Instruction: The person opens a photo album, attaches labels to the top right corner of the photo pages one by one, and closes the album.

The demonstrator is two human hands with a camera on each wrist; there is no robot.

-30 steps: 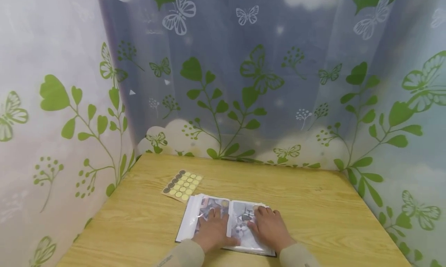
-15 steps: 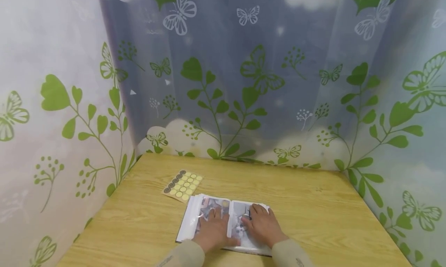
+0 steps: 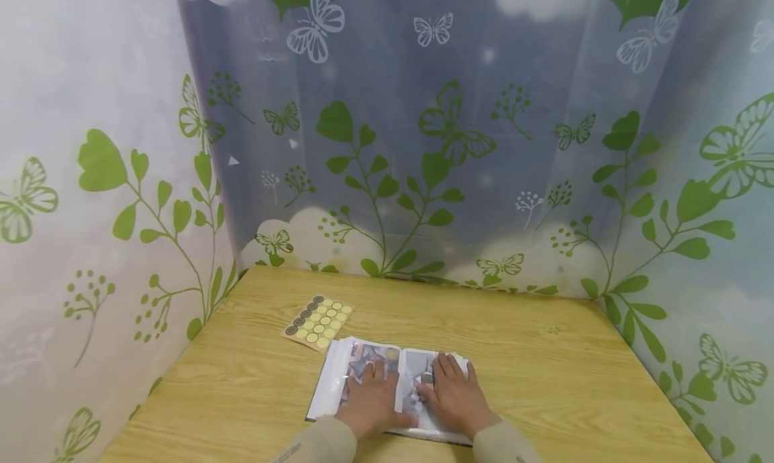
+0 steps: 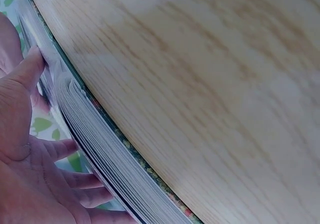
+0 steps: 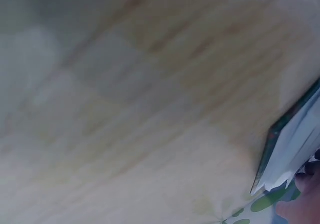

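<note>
A photo album (image 3: 331, 386) lies spread on the table, its two visible pages showing pictures under shiny plastic. My left hand (image 3: 375, 401) rests on the left page with fingers spread and the thumb reaching across the middle fold. On the right page, my right hand (image 3: 458, 397) lies with its fingers extended toward the far edge. Both hands cover part of the pictures. In the left wrist view, the fingers of the left hand (image 4: 35, 179) touch the top page above a thick stack of page edges (image 4: 107, 149). The right wrist view catches only some fingers (image 5: 302, 204) beside the album corner (image 5: 285, 156).
A sheet of round stickers (image 3: 318, 323), mostly yellow with a dark row along one side, lies just beyond the album's far left corner. The wood-grain table (image 3: 562, 375) meets curtains (image 3: 387, 147) printed with leaves and butterflies at the back and sides.
My right hand has slid left, from the right page's outer edge further onto the page. The left hand stays where it was on the left page.
</note>
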